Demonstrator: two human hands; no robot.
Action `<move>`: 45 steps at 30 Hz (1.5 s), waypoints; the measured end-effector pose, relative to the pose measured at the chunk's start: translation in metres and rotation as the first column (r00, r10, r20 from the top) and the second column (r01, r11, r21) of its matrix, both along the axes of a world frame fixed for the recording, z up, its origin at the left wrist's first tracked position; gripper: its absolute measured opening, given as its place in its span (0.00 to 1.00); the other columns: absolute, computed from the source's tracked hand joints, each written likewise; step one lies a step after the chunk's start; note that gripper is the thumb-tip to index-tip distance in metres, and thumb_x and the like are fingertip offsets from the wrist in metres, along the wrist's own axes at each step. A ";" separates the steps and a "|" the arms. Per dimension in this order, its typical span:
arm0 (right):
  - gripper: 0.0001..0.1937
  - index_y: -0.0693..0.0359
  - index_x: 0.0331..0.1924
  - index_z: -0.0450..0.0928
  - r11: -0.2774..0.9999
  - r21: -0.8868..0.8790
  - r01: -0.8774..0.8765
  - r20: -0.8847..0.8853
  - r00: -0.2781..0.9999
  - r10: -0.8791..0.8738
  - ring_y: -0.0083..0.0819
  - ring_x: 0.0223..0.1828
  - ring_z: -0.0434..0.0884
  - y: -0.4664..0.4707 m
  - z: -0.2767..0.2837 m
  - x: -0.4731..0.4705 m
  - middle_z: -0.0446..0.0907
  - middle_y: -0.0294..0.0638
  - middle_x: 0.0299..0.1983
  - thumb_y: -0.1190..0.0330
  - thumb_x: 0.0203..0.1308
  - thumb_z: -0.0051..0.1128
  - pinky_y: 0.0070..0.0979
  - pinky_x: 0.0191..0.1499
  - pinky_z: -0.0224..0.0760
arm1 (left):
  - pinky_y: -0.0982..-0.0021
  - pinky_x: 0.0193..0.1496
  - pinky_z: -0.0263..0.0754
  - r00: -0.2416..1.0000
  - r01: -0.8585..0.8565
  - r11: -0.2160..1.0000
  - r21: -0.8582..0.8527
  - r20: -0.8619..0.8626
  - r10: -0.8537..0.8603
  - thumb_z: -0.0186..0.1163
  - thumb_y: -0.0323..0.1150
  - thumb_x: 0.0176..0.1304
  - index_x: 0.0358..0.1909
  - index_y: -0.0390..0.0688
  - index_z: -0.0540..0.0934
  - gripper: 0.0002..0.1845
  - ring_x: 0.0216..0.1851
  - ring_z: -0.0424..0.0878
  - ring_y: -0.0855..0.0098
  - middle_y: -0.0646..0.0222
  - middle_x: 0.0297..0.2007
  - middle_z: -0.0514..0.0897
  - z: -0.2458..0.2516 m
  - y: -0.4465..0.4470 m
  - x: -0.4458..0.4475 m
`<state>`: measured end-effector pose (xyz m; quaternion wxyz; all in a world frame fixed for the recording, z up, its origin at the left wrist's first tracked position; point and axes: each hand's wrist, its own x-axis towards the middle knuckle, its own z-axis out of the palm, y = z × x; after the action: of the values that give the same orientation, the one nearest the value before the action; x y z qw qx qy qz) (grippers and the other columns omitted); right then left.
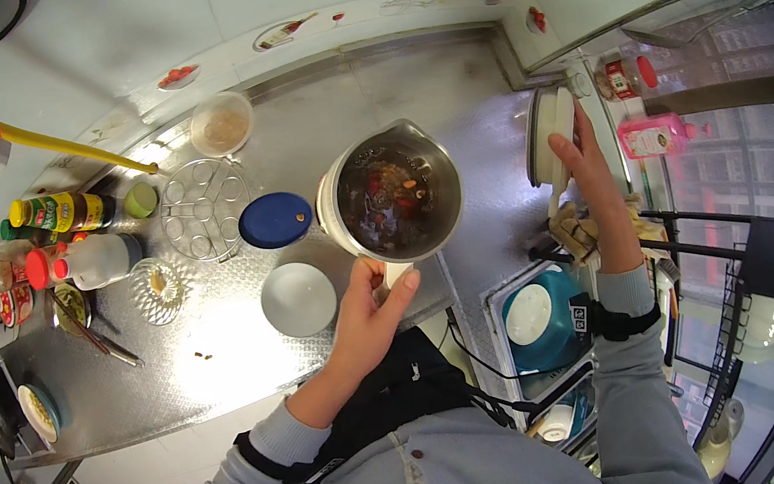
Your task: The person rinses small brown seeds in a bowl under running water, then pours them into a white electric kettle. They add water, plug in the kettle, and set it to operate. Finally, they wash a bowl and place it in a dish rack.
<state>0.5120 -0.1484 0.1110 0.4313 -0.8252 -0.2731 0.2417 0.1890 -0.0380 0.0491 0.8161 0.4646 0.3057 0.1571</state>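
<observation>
My left hand (367, 310) grips the pale handle (398, 273) of a spouted jug-shaped pot (454, 212) with a steel inside. Dark liquid (388, 204) with red and orange pieces fills its lower part. The pot is over the metal counter; I cannot tell whether it touches it. At the right, my right hand (582, 154) holds a flat white object (562, 149) by its edge, thumb on the near side. That object stands on edge beside a dark-rimmed round item (534, 142). Left of the pot are a blue oval lid (275, 220) and a white bowl (299, 299).
A wire steaming rack (203, 210), a tub (222, 124), a glass dish (158, 290) and several condiment bottles (60, 214) stand on the left counter (241, 375). A sink with a teal basin (544, 320) lies front right, near a cloth (576, 235) and black rack (691, 243).
</observation>
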 end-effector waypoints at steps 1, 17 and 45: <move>0.49 0.65 0.73 0.49 0.999 0.026 -0.030 -0.032 0.999 0.031 0.40 0.66 0.65 0.006 0.014 -0.008 0.64 0.52 0.65 0.48 0.55 0.64 0.35 0.66 0.58 | 0.79 0.42 0.69 0.999 0.045 0.999 0.031 -0.028 -0.044 0.61 0.42 0.68 0.46 0.39 0.71 0.18 0.37 0.74 0.82 0.72 0.36 0.79 0.001 0.005 -0.002; 0.40 0.61 0.67 0.62 0.999 0.017 0.044 -0.454 0.891 -0.032 0.31 0.57 0.77 0.016 0.030 -0.064 0.75 0.41 0.59 0.38 0.62 0.50 0.32 0.58 0.71 | 0.75 0.44 0.65 0.997 -0.018 1.000 -0.024 0.070 0.020 0.54 0.42 0.73 0.50 0.37 0.75 0.17 0.38 0.68 0.81 0.74 0.35 0.75 -0.009 -0.035 0.032; 0.38 0.56 0.64 0.66 0.991 0.122 -0.048 -0.625 0.772 0.115 0.31 0.52 0.78 -0.014 0.007 0.029 0.77 0.40 0.53 0.37 0.59 0.53 0.34 0.53 0.73 | 0.54 0.60 0.64 0.934 -0.336 0.894 0.296 0.225 0.276 0.49 0.35 0.73 0.60 0.32 0.63 0.21 0.56 0.71 0.43 0.42 0.54 0.72 -0.026 -0.066 0.187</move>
<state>0.5411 -0.1624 0.1184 0.5272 -0.6616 -0.1601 0.5087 0.3759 -0.1036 0.0232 0.7156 0.5244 0.2708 0.3736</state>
